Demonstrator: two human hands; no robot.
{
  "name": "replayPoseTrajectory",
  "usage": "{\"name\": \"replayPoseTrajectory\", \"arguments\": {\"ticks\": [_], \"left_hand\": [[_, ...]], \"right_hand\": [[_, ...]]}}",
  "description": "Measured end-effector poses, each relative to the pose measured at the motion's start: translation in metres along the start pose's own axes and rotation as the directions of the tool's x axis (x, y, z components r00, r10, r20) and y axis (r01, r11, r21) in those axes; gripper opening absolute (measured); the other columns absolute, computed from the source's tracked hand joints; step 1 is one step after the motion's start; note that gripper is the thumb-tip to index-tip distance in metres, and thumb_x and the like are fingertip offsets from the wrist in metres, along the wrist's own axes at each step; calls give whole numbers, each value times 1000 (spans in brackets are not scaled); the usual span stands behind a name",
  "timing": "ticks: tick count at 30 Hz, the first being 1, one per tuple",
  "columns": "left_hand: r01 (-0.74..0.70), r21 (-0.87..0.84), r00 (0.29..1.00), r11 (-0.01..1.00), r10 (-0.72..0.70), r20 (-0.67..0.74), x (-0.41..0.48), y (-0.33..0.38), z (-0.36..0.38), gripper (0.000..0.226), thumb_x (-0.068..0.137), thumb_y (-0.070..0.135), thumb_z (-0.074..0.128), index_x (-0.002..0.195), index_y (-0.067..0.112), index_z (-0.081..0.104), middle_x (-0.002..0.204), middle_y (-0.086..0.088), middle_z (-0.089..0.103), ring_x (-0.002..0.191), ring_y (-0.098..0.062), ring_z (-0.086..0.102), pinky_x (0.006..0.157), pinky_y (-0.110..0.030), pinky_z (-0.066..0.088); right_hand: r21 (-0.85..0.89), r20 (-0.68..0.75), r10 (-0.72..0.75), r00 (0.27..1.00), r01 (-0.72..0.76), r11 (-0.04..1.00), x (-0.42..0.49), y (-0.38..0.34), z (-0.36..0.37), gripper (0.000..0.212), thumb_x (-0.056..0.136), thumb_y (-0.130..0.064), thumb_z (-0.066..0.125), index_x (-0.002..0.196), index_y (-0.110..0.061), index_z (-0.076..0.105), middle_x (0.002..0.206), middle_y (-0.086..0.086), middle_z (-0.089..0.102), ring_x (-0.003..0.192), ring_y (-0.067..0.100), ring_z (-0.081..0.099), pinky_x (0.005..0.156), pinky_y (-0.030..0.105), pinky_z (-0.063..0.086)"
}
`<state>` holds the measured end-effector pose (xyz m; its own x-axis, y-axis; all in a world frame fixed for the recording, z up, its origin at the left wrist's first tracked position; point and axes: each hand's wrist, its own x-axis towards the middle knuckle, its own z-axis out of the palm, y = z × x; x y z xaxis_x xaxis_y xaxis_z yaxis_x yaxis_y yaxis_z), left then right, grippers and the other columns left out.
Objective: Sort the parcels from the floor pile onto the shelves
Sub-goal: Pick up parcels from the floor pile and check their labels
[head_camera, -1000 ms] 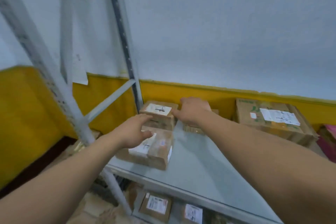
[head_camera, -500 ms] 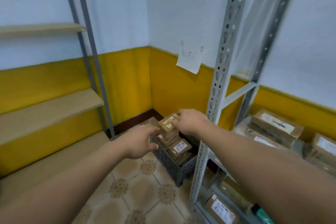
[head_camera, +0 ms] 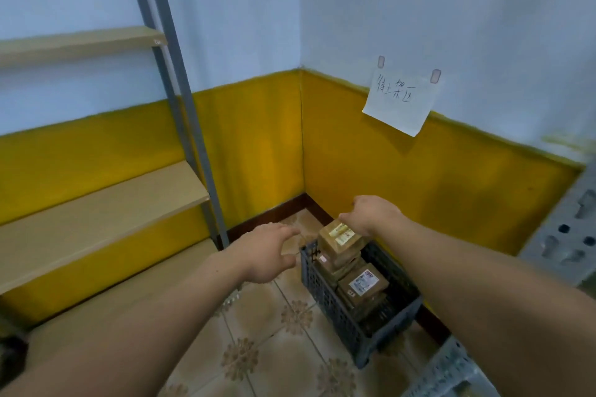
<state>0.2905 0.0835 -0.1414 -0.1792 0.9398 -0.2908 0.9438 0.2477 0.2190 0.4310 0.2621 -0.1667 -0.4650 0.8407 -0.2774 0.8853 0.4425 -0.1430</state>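
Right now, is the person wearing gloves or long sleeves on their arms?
No. The left arm and right arm are bare up to the picture's edge, no sleeve in sight. The left hand and right hand have no gloves, and I see no watch, bracelet or ring.

Parcels (head_camera: pixel 342 263): small brown cardboard boxes stacked in a dark slotted crate (head_camera: pixel 325 298) in the room corner. Top parcel (head_camera: pixel 338 240) sits tilted, above the crate rim, with yellow and white labels facing up. Lower parcel (head_camera: pixel 362 284) shows a white shipping label. Shelves (head_camera: pixel 96 200): tan boards on grey uprights along the left wall.
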Motion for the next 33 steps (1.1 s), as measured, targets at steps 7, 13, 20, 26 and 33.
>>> {"name": "replayPoseTrajectory", "arguments": {"ticks": [7,13,20,26,33], "left_hand": [[-24,-9,994,1000,25,104,103,-36,-10,62,96,40,55,150,23,30,155,-1,32,141,-20,30,112,-31,28],[-91,-13,951,996,91,294,207,-69,-1,51,99,35,51,146,19,38,148,-5,41,134,-22,39,104,-28,34],[-189,-2,860,982,166,483,362,-136,15,46,98,38,51,141,27,42,131,3,56,114,-15,56,97,-30,45],[-165,-58,800,985,168,577,457,-160,41,44,100,32,49,143,23,40,137,-2,53,97,-8,53,73,-19,42],[-34,-96,759,995,88,645,571,-172,133,51,100,31,50,147,16,36,148,-7,44,130,-24,47,99,-30,40]], "right_hand": [[11,104,93,990,-94,995,79,17,14,50,100,-48,44,135,-13,49,127,8,60,108,26,58,75,33,46],[17,188,258,948,-266,964,140,43,38,47,103,-49,37,128,-15,57,126,8,61,112,27,57,78,32,45],[221,322,493,808,-570,791,223,46,89,51,99,-55,43,127,-15,57,121,10,62,104,25,59,75,32,45],[343,422,504,754,-647,681,286,42,124,52,103,-47,41,140,-11,46,134,13,54,114,27,54,82,32,42],[439,486,532,693,-720,537,389,81,203,56,100,-48,48,140,-9,44,143,14,49,122,28,51,92,31,43]]}}
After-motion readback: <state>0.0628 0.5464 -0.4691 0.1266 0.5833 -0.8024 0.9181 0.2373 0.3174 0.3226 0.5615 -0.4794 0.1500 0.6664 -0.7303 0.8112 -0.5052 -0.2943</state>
